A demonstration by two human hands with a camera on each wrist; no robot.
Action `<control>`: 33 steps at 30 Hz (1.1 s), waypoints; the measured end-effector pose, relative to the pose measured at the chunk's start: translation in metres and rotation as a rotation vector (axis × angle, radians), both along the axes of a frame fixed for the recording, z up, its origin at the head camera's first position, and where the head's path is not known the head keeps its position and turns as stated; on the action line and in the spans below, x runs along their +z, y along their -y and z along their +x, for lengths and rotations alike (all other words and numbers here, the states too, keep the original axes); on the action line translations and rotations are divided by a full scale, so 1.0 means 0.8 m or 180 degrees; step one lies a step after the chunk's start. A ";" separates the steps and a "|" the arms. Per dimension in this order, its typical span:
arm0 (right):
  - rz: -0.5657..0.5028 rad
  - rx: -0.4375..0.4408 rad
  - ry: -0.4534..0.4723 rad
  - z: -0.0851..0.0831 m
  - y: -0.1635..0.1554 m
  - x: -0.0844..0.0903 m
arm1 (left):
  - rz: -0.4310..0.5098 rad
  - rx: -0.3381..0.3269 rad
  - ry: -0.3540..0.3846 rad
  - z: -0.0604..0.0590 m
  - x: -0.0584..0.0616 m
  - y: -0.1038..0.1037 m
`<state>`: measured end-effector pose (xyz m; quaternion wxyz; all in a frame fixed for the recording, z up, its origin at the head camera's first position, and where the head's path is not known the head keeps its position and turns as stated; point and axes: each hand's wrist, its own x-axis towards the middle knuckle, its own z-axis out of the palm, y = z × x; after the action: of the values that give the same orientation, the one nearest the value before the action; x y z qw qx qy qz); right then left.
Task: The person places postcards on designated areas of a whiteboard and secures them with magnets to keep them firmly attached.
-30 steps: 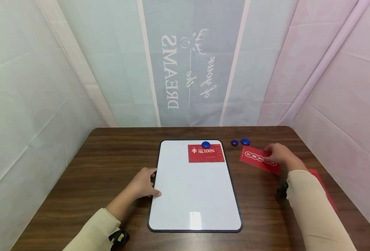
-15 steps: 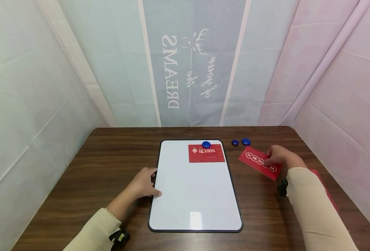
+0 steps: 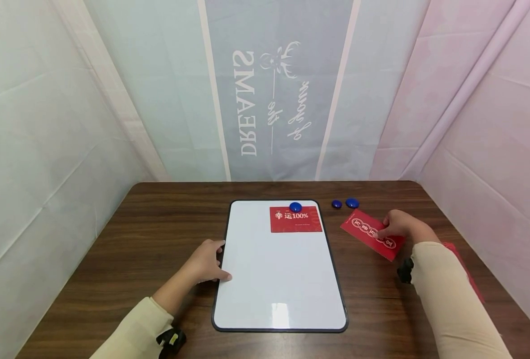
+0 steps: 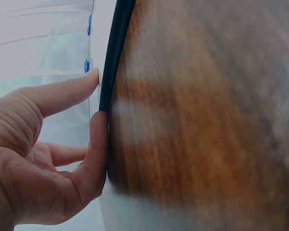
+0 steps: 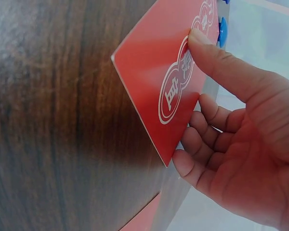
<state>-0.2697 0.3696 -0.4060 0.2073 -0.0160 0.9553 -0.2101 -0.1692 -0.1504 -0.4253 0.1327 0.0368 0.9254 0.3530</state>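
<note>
The right hand [image 3: 401, 225] pinches a glossy red rectangular card printed with white ringed characters [image 3: 373, 235], thumb on its face and fingers curled beneath its near edge; the card sits tilted just above the dark wood-grain desk [image 3: 157, 234], to the right of the board. The left hand [image 3: 204, 263] rests against the left rim of the white rectangular whiteboard with a thin black rounded frame [image 3: 283, 279], thumb flat on the smooth surface and fingers straight along the frame (the left wrist view shows them pressed to the rim, holding nothing).

On the board's upper right lies a second red card with white lettering [image 3: 296, 220], with a round glossy blue magnet [image 3: 295, 207] on its top edge. Two more small blue round magnets [image 3: 345, 203] lie on the desk beyond the held card, close together.

Another flat red piece [image 3: 464, 271] shows by the right forearm, mostly hidden by the cream sleeve; what it is cannot be told. Both wrist views are blurred over the wood.
</note>
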 end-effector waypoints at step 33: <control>-0.0317 0.0080 -0.0476 0.011 0.004 0.017 | 0.0038 0.0032 0.0037 0.000 -0.004 0.000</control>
<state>-0.2606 0.3663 -0.3922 0.1370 -0.0538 0.9562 -0.2530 -0.1692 -0.1508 -0.4284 0.1361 0.0310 0.9227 0.3593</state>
